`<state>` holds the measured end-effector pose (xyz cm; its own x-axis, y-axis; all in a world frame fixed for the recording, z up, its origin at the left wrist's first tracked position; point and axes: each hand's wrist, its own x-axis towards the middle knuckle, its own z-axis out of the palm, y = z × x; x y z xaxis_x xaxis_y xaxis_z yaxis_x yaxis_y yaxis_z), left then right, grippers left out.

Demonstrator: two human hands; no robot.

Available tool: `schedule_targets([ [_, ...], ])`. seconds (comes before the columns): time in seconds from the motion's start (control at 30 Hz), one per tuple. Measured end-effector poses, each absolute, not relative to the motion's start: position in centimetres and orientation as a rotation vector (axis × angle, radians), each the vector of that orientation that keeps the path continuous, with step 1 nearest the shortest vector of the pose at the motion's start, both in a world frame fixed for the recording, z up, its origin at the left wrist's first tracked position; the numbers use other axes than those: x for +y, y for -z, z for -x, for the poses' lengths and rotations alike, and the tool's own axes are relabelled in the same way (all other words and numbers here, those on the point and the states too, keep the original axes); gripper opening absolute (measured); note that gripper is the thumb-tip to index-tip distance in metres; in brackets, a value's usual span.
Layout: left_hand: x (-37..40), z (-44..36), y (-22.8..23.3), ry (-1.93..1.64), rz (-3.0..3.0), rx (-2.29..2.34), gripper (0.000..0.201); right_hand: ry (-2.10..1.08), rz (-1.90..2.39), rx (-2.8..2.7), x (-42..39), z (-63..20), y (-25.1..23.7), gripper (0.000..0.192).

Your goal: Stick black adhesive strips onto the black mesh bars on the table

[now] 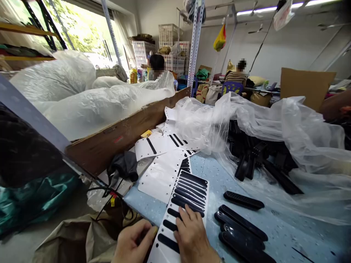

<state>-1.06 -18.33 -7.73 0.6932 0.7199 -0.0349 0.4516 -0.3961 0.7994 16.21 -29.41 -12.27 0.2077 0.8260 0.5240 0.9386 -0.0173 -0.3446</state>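
Right hand (192, 233) lay flat, fingers spread, on the sheet (181, 208) of black strips at the counter (285, 237) edge; left hand (134, 243) pinched its near edge. Black handles (241, 228) sat just beside.

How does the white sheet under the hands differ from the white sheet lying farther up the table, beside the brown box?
The near sheet carries many black strips in a row; the far sheet shows only one black strip. The right hand presses on the near sheet and the left hand holds its edge; no hand touches the far sheet. The near sheet lies on the blue table; the far sheet rests on other sheets. Both are white with small holes along the edges.
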Motion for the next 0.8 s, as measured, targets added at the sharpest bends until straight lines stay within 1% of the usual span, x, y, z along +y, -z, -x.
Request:
schedule_targets([
  [0.1, -18.3, 0.1, 8.5, -0.238, -1.78, 0.911, 0.047, 0.351, 1.673, -1.645, -30.7, -15.2, 13.2, 0.012],
  [0.2, -19.7, -0.9, 9.1, -0.176, -1.406, 0.836, 0.046, 0.463, 1.529, -1.767, -32.5, -14.9, 13.6, 0.013],
  [0.27, -20.9, -1.3, 9.3, -0.244, -1.112, 0.845, 0.042, 0.42, 1.48, -1.849, -33.8, -15.1, 13.5, 0.011],
  [0.37, -22.3, -1.5, 9.1, -0.324, -0.8, 0.845, 0.034, 0.238, 1.459, -1.872, -35.0, -15.6, 12.6, 0.009],
  [0.5, -23.5, -1.6, 8.3, -0.331, -0.758, 0.791, 0.029, 0.115, 1.607, -1.661, -35.0, -16.1, 10.8, 0.031],
  [0.57, -23.9, -1.8, 7.7, -0.33, -0.802, 0.769, 0.029, 0.102, 1.659, -1.587, -34.6, -16.2, 10.4, 0.033],
  [0.7, -23.9, -3.0, 6.5, -0.34, -0.896, 0.717, 0.028, 0.024, 1.65, -1.46, -34.1, -15.9, 10.3, 0.029],
  [0.8, -23.8, -4.2, 5.8, -0.331, -0.971, 0.69, 0.023, -0.1, 1.606, -1.244, -33.9, -16.1, 9.4, 0.015],
])
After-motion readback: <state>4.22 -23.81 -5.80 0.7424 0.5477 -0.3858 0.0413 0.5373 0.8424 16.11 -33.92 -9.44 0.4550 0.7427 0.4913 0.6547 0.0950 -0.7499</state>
